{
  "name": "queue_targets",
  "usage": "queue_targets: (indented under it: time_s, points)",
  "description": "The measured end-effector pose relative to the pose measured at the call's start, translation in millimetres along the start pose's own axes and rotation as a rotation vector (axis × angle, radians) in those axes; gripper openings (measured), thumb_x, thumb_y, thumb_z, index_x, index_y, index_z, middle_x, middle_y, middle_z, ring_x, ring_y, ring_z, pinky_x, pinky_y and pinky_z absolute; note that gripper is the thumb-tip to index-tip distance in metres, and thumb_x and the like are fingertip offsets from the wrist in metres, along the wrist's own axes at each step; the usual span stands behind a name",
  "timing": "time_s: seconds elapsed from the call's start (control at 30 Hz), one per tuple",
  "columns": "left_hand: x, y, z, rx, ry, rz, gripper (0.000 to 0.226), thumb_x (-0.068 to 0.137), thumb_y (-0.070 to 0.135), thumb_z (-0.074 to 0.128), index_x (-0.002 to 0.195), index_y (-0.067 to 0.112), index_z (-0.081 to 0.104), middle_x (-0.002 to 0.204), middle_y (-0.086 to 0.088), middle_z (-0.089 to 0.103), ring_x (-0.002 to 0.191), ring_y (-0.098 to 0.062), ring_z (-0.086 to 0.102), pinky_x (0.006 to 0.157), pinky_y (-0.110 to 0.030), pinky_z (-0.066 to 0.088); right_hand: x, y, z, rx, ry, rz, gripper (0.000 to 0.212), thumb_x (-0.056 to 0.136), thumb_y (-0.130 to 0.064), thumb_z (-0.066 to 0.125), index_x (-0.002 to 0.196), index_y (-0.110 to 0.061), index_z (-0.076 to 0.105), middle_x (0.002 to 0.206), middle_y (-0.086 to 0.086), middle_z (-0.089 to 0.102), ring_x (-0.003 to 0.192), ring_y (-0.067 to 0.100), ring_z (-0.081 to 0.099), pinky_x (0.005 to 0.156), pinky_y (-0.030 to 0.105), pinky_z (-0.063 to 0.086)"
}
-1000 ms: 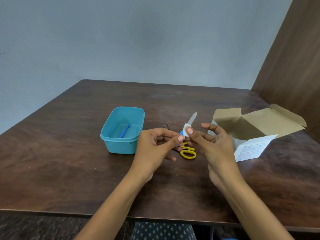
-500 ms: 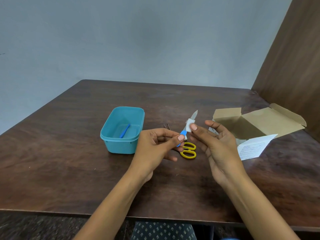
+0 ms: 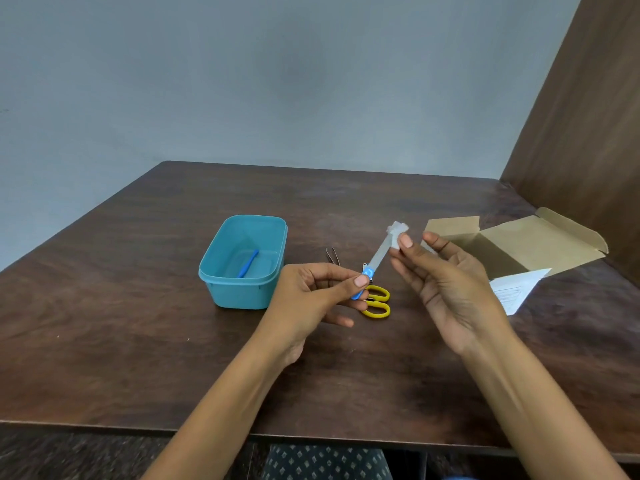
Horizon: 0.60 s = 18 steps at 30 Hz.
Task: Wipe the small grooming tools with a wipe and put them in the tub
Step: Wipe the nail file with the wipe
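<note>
Left hand [image 3: 311,299] pinches the blue-handled nail file [image 3: 375,263] by its handle, steadying it right of the teal plastic tub [image 3: 221,292]. Right hand [image 3: 446,282] pinches the small white wipe [image 3: 397,233] around the blade tip to clean it.

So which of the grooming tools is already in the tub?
Only the small blue stick tool, lying on the teal tub floor. The scissors and tweezers lie on the table; the nail file is in hand.

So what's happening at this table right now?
A person is cleaning a nail file: the left hand holds its blue handle while the right hand pinches a wipe at the tip. One blue tool lies in the teal tub. Yellow scissors and tweezers wait on the table.
</note>
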<state>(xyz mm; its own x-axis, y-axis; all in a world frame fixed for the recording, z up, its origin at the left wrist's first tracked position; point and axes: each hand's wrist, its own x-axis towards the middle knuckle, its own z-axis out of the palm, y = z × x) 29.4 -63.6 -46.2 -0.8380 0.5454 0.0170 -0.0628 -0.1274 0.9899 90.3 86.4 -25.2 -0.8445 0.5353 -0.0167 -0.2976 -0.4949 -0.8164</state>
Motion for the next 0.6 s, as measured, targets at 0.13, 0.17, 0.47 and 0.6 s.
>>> queue_targets:
  time_s: [0.13, 0.17, 0.47, 0.6]
  points:
    - [1, -1, 1, 0.015, 0.025, 0.021, 0.010, 0.078, 0.010, 0.071, 0.086, 0.004, 0.074, 0.068, -0.006, 0.074, 0.061, -0.012, 0.070, 0.043, -0.020, 0.052, 2, -7, -1, -0.008, 0.025, -0.121, 0.036, 0.071, 0.000, 0.070, 0.097, -0.012, 0.049, 0.076, 0.005, 0.073, 0.074, 0.014, 0.072, 0.067, 0.021, 0.057]
    - [1, -2, 1, 0.020, 0.037, 0.026, 0.010, 0.078, 0.010, 0.071, 0.086, 0.004, 0.074, 0.068, -0.005, 0.074, 0.061, -0.012, 0.070, 0.043, -0.020, 0.052, 1, -7, -1, -0.061, 0.047, -0.208, 0.034, 0.073, 0.001, 0.070, 0.097, -0.012, 0.049, 0.075, 0.004, 0.073, 0.074, 0.013, 0.071, 0.067, 0.021, 0.056]
    - [2, -4, 3, 0.070, 0.076, 0.081, 0.006, 0.077, 0.008, 0.073, 0.081, 0.005, 0.073, 0.062, -0.003, 0.073, 0.060, -0.011, 0.070, 0.042, -0.020, 0.052, -5, 17, -13, -1.214, -0.181, -1.137, 0.005, 0.080, -0.001, 0.070, 0.082, -0.005, 0.070, 0.084, 0.000, 0.073, 0.077, 0.008, 0.065, 0.069, 0.017, 0.049]
    - [4, -8, 1, 0.121, 0.087, 0.115, 0.006, 0.077, 0.010, 0.074, 0.081, 0.006, 0.073, 0.063, -0.006, 0.072, 0.062, -0.012, 0.071, 0.043, -0.021, 0.051, -3, 23, -14, -1.331, -0.235, -1.166, 0.003, 0.081, -0.006, 0.068, 0.082, -0.006, 0.071, 0.084, 0.003, 0.073, 0.075, 0.018, 0.067, 0.063, 0.029, 0.051]
